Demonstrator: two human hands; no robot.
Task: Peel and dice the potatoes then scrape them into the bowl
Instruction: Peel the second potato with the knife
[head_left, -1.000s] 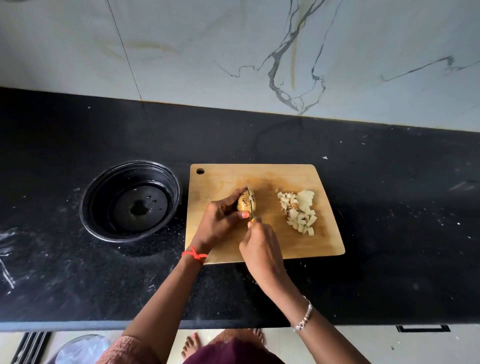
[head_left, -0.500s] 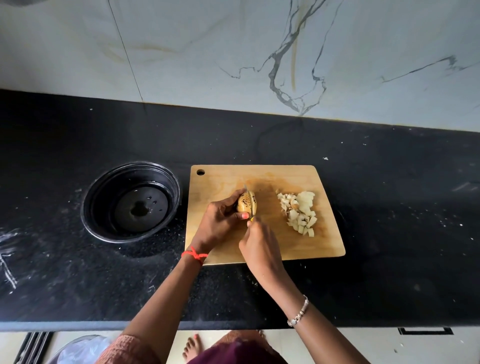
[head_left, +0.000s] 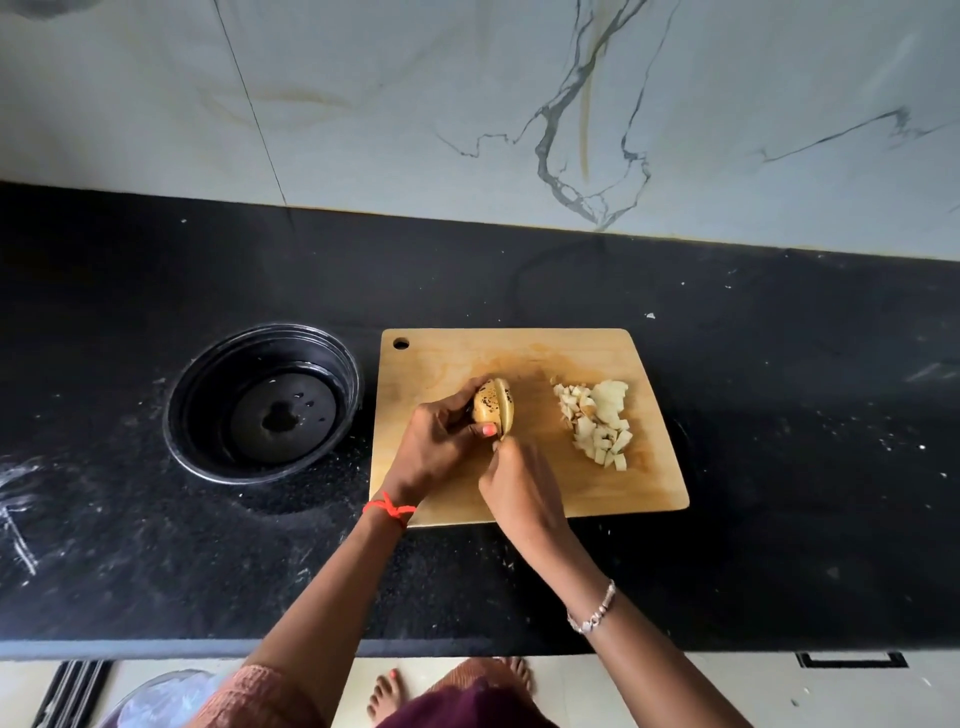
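A yellow-brown potato (head_left: 490, 407) with dark spots lies near the middle of the wooden cutting board (head_left: 457, 358). My left hand (head_left: 434, 447) grips it from the left, fingers curled over it. My right hand (head_left: 519, 480) holds a knife (head_left: 502, 415) whose blade sits in a cut running through the potato; the handle is hidden in my fist. A heap of diced potato (head_left: 597, 423) lies on the right part of the board. The black bowl (head_left: 208, 374) stands left of the board, with only a little liquid in it.
The board and bowl rest on a black speckled counter (head_left: 779, 441) with white crumbs on it. A marble wall (head_left: 519, 104) rises behind. The counter's front edge runs just below my forearms; a plastic-covered thing (head_left: 156, 699) sits on the floor at lower left.
The knife blade has sunk deeper into the potato, from its top edge to well within it. My hands have barely shifted.
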